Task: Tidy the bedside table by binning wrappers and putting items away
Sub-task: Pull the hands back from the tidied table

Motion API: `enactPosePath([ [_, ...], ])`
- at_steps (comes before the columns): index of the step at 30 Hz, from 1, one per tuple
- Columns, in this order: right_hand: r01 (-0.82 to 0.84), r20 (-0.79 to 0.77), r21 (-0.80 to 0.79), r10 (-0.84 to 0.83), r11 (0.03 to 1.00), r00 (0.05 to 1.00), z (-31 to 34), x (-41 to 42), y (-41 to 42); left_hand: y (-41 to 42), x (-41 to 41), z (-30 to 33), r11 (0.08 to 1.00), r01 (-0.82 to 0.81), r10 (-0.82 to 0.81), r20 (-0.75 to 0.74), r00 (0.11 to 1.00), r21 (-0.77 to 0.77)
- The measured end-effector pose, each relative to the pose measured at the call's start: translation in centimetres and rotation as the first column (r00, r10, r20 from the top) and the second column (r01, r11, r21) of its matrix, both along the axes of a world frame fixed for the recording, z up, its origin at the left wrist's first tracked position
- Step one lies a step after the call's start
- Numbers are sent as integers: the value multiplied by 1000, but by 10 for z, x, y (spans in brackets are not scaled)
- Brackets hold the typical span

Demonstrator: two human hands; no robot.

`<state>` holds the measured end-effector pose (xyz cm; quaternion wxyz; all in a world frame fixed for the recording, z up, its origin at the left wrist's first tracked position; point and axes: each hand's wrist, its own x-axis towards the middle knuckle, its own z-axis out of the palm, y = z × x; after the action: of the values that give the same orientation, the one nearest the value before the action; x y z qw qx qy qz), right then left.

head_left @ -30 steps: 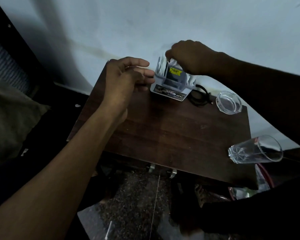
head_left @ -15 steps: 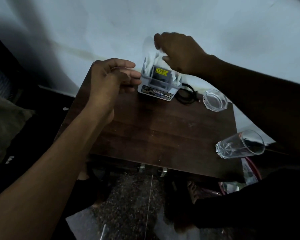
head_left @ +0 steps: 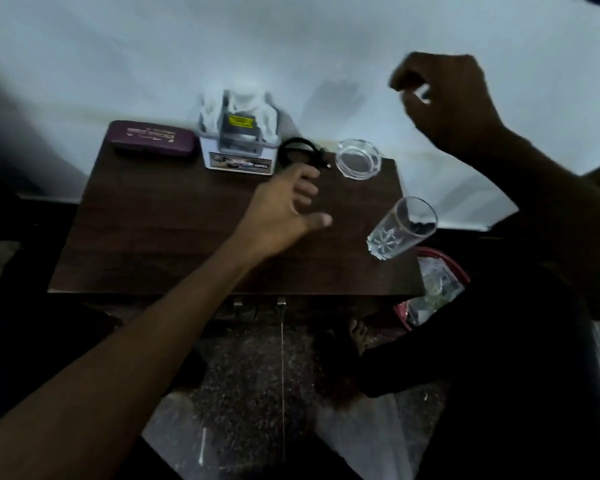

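Observation:
On the dark wooden bedside table (head_left: 174,237) a white organiser box (head_left: 238,147) with pale wrappers and a yellow-labelled item stands at the back. A black cable coil (head_left: 297,147) lies to its right. My left hand (head_left: 288,206) hovers open, fingers spread, just in front of the cable. My right hand (head_left: 444,95) is raised high against the wall, right of the box. Its fingers are curled around a small pale scrap (head_left: 421,95), which is blurred. A red bin (head_left: 461,268) holding wrappers stands on the floor beside the table's right front corner.
A maroon glasses case (head_left: 151,138) lies at the back left. A glass ashtray (head_left: 359,159) sits at the back right, and a clear drinking glass (head_left: 400,228) is at the right edge. The wall runs directly behind the table. A bare foot (head_left: 359,336) shows below.
My right hand has left the box and risen up and to the right. My left hand moved from the box's left side across to the cable, uncovering the glasses case.

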<state>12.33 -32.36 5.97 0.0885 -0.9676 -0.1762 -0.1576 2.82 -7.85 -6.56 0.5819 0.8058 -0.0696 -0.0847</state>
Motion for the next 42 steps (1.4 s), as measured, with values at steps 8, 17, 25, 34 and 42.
enactPosePath([
  [8, 397, -553, 244, -209, 885, 807, -100, -113, -123, -120, -25, -16, 980, 133, -123, -69, 990, 151],
  [17, 420, -566, 521, -68, 743, 822, -162, -146, -62, -150, -35, -15, 995, -5, 6, -5, 1000, 101],
  [25, 283, -353, 606, -68, 743, 933, -149, -88, -26, -123, 20, -5, 983, -79, 70, 62, 996, 165],
  [34, 316, -335, 541, -146, 779, 931, -118, 25, -14, -116, 130, 20, 963, -176, 164, 76, 984, 206],
  [42, 317, -346, 476, -157, 821, 925, -159, 50, -22, -120, 149, -14, 970, -160, 162, 0, 987, 183],
])
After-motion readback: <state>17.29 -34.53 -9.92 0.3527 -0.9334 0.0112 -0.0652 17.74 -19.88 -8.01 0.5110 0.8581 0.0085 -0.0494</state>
